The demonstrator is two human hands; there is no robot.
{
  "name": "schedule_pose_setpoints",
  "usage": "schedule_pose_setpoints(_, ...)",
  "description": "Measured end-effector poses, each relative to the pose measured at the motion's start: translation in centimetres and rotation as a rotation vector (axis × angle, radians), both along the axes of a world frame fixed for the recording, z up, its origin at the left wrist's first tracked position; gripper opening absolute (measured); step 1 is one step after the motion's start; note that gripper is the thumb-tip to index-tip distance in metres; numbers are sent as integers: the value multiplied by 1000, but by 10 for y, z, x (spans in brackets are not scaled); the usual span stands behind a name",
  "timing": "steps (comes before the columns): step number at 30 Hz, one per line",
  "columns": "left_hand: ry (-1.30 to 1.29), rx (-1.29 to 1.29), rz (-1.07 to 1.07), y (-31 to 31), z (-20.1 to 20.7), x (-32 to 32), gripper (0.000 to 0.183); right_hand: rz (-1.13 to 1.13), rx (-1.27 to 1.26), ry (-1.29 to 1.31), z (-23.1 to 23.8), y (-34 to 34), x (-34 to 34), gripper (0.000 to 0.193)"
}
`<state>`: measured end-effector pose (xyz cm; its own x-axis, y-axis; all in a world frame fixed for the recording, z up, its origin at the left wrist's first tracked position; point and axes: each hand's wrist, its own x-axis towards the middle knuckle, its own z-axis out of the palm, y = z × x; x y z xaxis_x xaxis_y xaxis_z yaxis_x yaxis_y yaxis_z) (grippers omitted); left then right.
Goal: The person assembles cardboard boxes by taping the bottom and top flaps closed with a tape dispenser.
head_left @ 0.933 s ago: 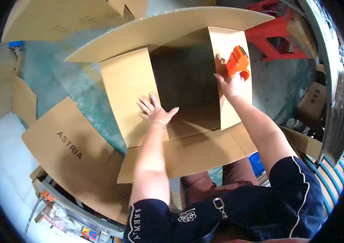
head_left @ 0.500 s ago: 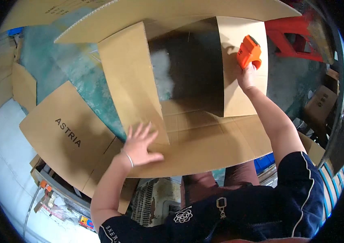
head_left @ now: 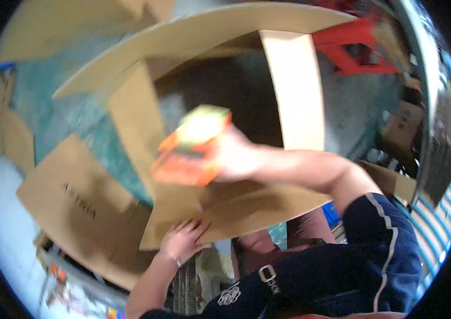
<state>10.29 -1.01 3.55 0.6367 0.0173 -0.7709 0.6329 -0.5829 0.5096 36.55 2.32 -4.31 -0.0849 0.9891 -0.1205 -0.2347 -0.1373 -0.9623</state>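
A large brown cardboard box [head_left: 246, 220] stands before me, its flaps spread and its dark inside showing. My left hand [head_left: 185, 239] lies on the left part of its near flap, at the edge, fingers laid over the cardboard and thumb along the rim. In my right hand [head_left: 236, 157] is an orange tape dispenser [head_left: 188, 165] with a yellowish roll, blurred by motion. It is above the left side of the box opening, in front of the narrow left flap [head_left: 135, 117]. The right flap [head_left: 297, 95] stands out pale beyond my right forearm.
A flat cardboard sheet [head_left: 76, 186] with black print lies at the left. Beyond the box's right side stands a red plastic stool-like object [head_left: 361, 50]. Smaller brown cartons [head_left: 403, 127] are at the far right. Green floor [head_left: 60, 127] shows at the left.
My right hand has swung left with the tape dispenser, from the right flap across the opening. My left hand has moved nearer, down to the near flap's edge. The view has shifted slightly.
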Motion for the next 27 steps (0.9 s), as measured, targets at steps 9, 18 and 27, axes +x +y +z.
schedule_pose_setpoints(9, -151, -62, 124, 26, -17, 23, 59, -73, 554, -1139, -152, -3, -66, 12)
schedule_pose_setpoints(18, 76, -593, 249, 100, -38, 34, 56, -285, 368, -1257, 98, 16, 140, 14)
schedule_pose_setpoints(27, -120, -143, 130, 61, -23, 32, 51, -1, 136, -1220, -68, -149, 162, 36)
